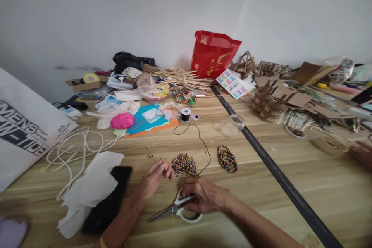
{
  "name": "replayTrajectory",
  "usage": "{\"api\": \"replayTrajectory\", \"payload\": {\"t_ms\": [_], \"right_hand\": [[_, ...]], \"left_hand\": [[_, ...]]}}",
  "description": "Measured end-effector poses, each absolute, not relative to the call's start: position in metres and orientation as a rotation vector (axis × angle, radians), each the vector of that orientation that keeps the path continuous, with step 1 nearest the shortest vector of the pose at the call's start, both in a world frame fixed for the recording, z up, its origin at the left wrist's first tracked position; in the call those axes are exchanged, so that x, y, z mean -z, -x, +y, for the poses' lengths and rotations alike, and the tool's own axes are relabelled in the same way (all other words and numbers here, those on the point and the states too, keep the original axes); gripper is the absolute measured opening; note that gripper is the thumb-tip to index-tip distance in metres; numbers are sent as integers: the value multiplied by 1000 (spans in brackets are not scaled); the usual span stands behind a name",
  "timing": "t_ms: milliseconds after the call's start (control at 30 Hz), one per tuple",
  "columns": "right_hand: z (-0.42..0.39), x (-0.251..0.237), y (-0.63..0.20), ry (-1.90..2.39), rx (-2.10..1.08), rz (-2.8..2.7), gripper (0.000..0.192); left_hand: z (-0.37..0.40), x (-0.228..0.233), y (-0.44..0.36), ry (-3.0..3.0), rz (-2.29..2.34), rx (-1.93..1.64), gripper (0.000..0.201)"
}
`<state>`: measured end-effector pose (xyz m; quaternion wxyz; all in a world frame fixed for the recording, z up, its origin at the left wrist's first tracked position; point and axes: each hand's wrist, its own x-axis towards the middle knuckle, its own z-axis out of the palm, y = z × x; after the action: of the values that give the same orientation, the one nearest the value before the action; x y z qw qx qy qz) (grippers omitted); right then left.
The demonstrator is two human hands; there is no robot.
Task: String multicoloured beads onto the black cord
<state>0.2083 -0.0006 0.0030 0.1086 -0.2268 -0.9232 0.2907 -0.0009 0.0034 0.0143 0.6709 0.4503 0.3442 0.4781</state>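
Right hand (203,195) down low on the wooden counter (290,155), fingers curled through the white handles of a pair of scissors (177,209), blades closed and pointing off to the left along the wood. Left hand (155,178) just beside it, fingertips pinched together at the near edge of a loose heap of multicoloured beads (183,164); whether anything sits inside that pinch is too small to tell. A thin black cord (203,143) loops away from the hands, past the bead heap, and runs up to a small black spool (185,114) standing upright further back. To the right of the heap lies a coiled strand of strung beads (227,159), apart from both hands, and beyond it a clear plastic jar (232,125). Left of the left forearm, a black phone (107,201) lies flat, half covered by white tissue (87,190), with a tangle of white cord (75,147) behind it. A pink ball of yarn (122,121) sits beside blue and orange paper sheets (148,124). Against the wall, a red bag (213,54) stands upright. At the far right edge, another person's hand (362,153) rests on the counter.
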Motion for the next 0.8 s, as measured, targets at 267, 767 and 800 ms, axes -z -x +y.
{"api": "replayTrajectory", "payload": {"t_ms": [267, 767, 800], "right_hand": [[-1, -1, -212, 716, -938, -2510, 19], [-10, 2, -209, 590, -889, -2122, 16], [-10, 3, -209, 587, -892, -2122, 16]], "left_hand": [[-3, -10, -6, -905, 719, -980, 27], [-23, 8, -24, -855, 663, -735, 25], [-22, 8, -23, -859, 665, -733, 24]]}}
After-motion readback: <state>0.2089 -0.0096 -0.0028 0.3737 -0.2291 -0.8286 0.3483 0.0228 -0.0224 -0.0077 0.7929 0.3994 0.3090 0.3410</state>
